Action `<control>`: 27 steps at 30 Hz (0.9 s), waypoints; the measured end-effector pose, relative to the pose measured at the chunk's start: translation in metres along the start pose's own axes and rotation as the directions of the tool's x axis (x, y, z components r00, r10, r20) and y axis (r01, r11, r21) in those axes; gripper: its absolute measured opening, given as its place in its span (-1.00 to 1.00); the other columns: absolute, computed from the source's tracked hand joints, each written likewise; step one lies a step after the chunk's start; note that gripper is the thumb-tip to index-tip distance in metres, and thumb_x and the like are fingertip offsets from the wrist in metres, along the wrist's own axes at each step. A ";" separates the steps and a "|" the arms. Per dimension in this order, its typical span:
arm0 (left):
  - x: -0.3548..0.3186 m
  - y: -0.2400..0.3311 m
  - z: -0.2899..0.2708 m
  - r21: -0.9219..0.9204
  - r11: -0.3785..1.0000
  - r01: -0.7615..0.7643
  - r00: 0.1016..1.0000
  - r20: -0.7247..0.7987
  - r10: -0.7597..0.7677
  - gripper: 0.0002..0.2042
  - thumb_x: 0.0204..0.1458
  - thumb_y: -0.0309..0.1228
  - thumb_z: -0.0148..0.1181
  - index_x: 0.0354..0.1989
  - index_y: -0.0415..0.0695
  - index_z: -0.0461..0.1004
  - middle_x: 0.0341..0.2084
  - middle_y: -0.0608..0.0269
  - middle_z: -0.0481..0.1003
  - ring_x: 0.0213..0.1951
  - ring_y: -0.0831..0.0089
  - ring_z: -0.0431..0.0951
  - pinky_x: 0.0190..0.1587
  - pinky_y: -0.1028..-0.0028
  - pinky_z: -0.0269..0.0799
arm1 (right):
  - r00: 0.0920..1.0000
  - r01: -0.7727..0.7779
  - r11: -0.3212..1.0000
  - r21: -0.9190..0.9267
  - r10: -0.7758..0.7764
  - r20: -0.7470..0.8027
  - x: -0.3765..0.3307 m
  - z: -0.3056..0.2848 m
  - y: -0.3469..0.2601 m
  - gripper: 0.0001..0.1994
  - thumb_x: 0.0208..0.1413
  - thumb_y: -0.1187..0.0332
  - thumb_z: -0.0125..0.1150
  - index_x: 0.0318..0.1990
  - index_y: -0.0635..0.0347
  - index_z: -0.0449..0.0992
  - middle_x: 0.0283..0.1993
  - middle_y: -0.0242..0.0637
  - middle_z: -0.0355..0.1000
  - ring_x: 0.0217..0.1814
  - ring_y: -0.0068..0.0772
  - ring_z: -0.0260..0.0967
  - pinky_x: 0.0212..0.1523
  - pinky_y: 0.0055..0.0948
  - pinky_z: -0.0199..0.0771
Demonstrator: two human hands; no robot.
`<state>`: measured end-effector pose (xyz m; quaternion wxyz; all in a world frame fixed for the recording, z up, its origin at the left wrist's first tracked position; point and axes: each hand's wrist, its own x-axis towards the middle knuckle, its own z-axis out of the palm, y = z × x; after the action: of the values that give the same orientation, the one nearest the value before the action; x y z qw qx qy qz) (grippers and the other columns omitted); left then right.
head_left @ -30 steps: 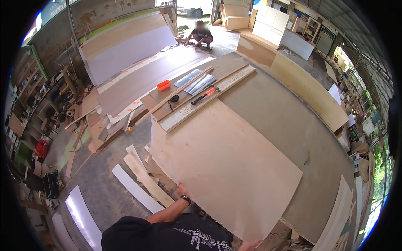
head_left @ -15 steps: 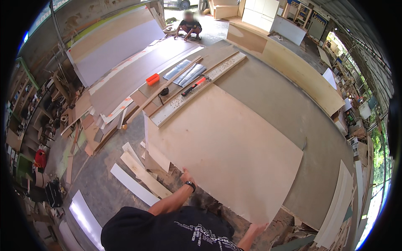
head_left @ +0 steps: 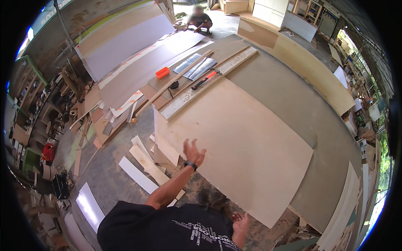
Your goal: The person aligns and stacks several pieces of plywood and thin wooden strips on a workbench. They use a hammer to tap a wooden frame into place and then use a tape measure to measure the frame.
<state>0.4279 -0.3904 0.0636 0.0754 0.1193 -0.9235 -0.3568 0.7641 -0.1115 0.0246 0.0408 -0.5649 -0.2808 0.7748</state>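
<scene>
A thin tan plywood sheet [head_left: 251,146] lies flat on the wide work surface in front of me. My left hand [head_left: 193,152], with a black band at the wrist, is raised over the sheet's left edge. Its fingers are spread, and nothing is in them. By the near edge of the sheet is my right hand [head_left: 240,221], palm turned up and fingers loosely curled but apart, holding nothing. Past the sheet's far end, a red-and-black hammer [head_left: 204,80] rests on a long pale board [head_left: 184,101] strewn with small bits.
An orange box [head_left: 162,72], silvery packs [head_left: 202,67] and a black tape-measure-like object [head_left: 173,85] lie beyond the sheet. Wood strips [head_left: 147,161] and a white strip [head_left: 137,175] are on the floor to the left. A person [head_left: 200,21] squats at the far end.
Both hands have come off the plywood's edges; the left has lifted with fingers spreading, the right has drawn back leftward from the near corner. The whole view has shifted slightly.
</scene>
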 end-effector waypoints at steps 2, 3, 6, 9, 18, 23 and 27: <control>0.037 0.028 0.008 0.107 0.991 -0.076 0.980 0.191 0.054 -0.15 -0.11 -0.05 0.39 0.38 -0.03 0.19 0.41 -0.31 -0.12 0.46 -0.27 -0.22 0.41 -0.17 -0.16 | 0.997 0.005 1.000 0.021 -0.006 0.073 0.002 0.016 0.011 -0.46 0.43 -0.01 -0.16 -0.12 0.48 0.37 -0.28 0.04 0.50 -0.21 -0.12 0.53 -0.21 -0.27 0.64; 0.054 0.036 0.013 0.187 0.981 -0.045 0.968 0.251 -0.004 -0.09 -0.14 0.02 0.40 0.42 0.01 0.14 0.43 -0.30 -0.20 0.47 -0.28 -0.30 0.41 -0.22 -0.20 | 0.999 0.016 1.000 0.016 -0.017 0.049 0.001 0.019 0.011 -0.47 0.44 0.01 -0.18 -0.11 0.49 0.35 -0.29 0.04 0.50 -0.22 -0.11 0.53 -0.23 -0.26 0.65; 0.113 0.055 0.024 0.384 0.923 0.031 0.910 0.371 -0.185 0.11 -0.24 0.20 0.42 0.51 0.16 -0.04 0.48 -0.27 -0.43 0.48 -0.30 -0.51 0.37 -0.38 -0.31 | 0.999 0.039 0.999 -0.022 -0.039 0.029 0.000 0.035 -0.002 -0.51 0.46 0.07 -0.22 -0.08 0.49 0.32 -0.31 0.04 0.51 -0.27 -0.10 0.55 -0.27 -0.25 0.67; 0.153 0.065 0.021 0.497 0.865 0.077 0.842 0.432 -0.323 0.28 -0.41 0.35 0.44 0.54 0.36 -0.22 0.49 -0.20 -0.58 0.47 -0.29 -0.61 0.28 -0.54 -0.35 | 0.999 0.006 0.997 -0.076 -0.003 0.046 0.011 0.036 -0.005 -0.56 0.47 0.11 -0.23 -0.06 0.45 0.33 -0.32 -0.01 0.52 -0.33 -0.15 0.56 -0.35 -0.28 0.67; 0.175 0.089 0.008 0.577 0.808 0.121 0.767 0.463 -0.445 0.39 -0.54 0.34 0.52 0.51 0.57 -0.37 0.48 -0.13 -0.66 0.46 -0.34 -0.63 0.19 -0.66 -0.27 | 0.997 -0.037 0.983 -0.179 0.024 -0.074 0.021 0.047 -0.005 -0.62 0.48 0.17 -0.26 -0.10 0.34 0.40 -0.43 -0.12 0.53 -0.46 -0.31 0.55 -0.54 -0.43 0.60; 0.180 0.092 0.010 0.587 0.801 0.117 0.752 0.474 -0.457 0.39 -0.52 0.34 0.52 0.51 0.57 -0.41 0.48 -0.15 -0.66 0.45 -0.39 -0.61 0.17 -0.67 -0.25 | 0.996 -0.047 0.975 -0.217 0.030 -0.084 0.075 0.000 0.024 -0.62 0.47 0.18 -0.22 -0.20 0.30 0.44 -0.47 -0.19 0.53 -0.51 -0.40 0.50 -0.58 -0.51 0.50; 0.180 0.094 0.007 0.594 0.798 0.105 0.748 0.482 -0.457 0.40 -0.51 0.34 0.51 0.51 0.56 -0.42 0.48 -0.18 -0.65 0.45 -0.41 -0.60 0.16 -0.68 -0.24 | 0.997 -0.029 0.971 -0.236 0.010 -0.082 0.071 0.001 0.024 -0.65 0.43 0.21 -0.15 -0.30 0.25 0.45 -0.51 -0.27 0.48 -0.56 -0.46 0.42 -0.62 -0.54 0.38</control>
<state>0.2374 -0.3680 0.1318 -0.3160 0.1589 -0.9285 -0.1131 0.7440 -0.1049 -0.0472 -0.0233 -0.5992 -0.3637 0.7129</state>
